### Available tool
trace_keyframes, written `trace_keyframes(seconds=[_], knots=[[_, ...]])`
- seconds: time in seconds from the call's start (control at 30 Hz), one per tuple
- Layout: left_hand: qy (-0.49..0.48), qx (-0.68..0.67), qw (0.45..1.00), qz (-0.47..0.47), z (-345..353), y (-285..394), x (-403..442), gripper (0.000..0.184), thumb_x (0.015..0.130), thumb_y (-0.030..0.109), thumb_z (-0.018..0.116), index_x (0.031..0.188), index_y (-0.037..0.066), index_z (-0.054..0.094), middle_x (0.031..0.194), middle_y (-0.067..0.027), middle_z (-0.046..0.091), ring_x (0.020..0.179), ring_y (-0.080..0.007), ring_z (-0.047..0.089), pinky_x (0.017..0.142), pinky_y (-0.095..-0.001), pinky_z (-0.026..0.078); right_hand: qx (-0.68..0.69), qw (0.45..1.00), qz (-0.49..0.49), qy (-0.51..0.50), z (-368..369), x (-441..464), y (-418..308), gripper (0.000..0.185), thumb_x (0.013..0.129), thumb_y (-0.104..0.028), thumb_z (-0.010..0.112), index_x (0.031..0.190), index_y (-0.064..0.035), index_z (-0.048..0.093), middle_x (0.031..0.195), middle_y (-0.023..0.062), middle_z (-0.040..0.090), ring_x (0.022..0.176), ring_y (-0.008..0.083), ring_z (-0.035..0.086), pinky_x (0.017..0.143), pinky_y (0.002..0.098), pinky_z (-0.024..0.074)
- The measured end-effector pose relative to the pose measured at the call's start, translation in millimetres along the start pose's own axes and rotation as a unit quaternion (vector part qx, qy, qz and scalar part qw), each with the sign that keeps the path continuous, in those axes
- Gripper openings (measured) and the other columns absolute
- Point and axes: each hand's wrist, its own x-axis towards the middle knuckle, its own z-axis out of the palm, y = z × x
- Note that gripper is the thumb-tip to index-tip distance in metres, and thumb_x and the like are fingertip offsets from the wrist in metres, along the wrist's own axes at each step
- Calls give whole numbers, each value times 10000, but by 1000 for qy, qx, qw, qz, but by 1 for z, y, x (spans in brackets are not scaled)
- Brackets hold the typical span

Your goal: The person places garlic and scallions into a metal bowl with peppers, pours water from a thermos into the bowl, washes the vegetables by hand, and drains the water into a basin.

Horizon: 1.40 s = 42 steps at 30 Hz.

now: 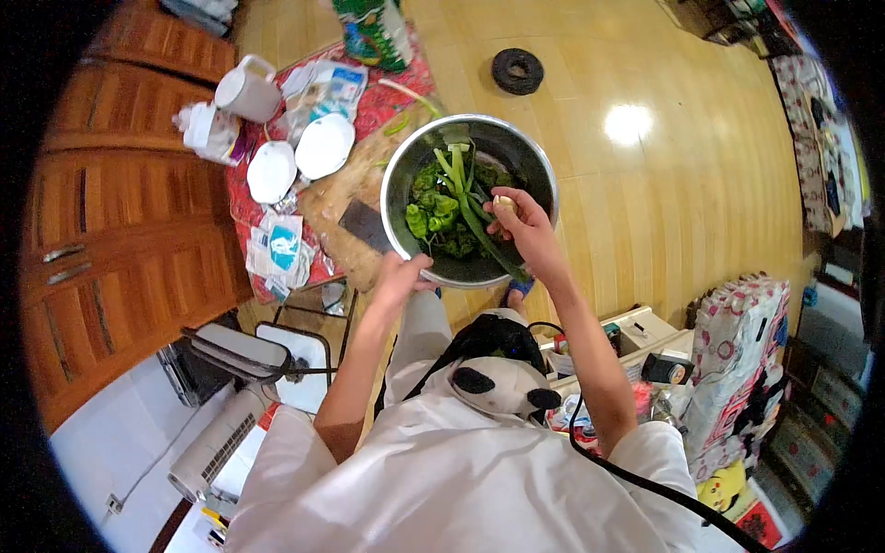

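A round metal bowl (395,182) holds green peppers (433,217), leafy greens and long green stalks (456,175). My left hand (403,279) is closed on the bowl's lower left rim. Over the bowl's right side is my right hand (518,221), its fingers closed round a small pale piece (503,202) that looks like garlic. The stalks run just beside those fingers. Left of the bowl, a dark flat blade (364,226) rests on a wooden board (332,207).
A red-covered table (241,201) at the left bears two white lids (325,146), a white jug (247,90) and plastic packets. A dark ring-shaped object (517,71) lies on the floor. Boxes and a patterned cover stand at the lower right.
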Motion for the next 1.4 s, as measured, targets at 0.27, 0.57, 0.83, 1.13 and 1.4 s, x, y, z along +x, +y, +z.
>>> trace_keyframes(seconds=[0.27,0.57,0.83,1.13,1.4], knots=[[-52,-18,998,22,180,5,-52,356,820,-3,558,1169,-54,515,988,-146,659,827,-253,704,684,-368,642,-113,978,-172,42,-163,-91,-77,364,937,4,532,1297,-42,507,1146,128,605,909,180,655,808,304,526],[-130,30,990,40,349,31,-85,332,821,19,561,1146,-38,534,979,-113,652,824,-205,691,633,-318,630,-217,961,-103,139,-307,-159,-125,329,868,-106,671,1171,-24,575,943,221,673,827,296,680,738,378,515],[-111,50,991,52,398,64,-79,318,826,21,562,1138,-41,547,993,-126,659,812,-208,694,631,-338,634,-333,904,-190,190,-349,-150,-157,276,871,-79,671,1135,-36,603,930,164,673,787,222,669,708,333,528],[-86,-6,994,66,442,126,-11,297,832,23,564,1115,-64,541,939,-132,651,794,-226,699,625,-338,638,-505,823,-189,177,-381,-54,-235,218,820,-74,638,1037,-66,613,911,192,612,820,396,618,741,470,497],[-60,-50,994,71,477,219,77,281,830,17,549,1103,-50,551,935,-115,653,773,-217,698,625,-321,633,-508,822,-256,15,-428,76,-305,193,834,-84,587,1023,-56,565,926,205,601,861,414,612,749,483,501]])
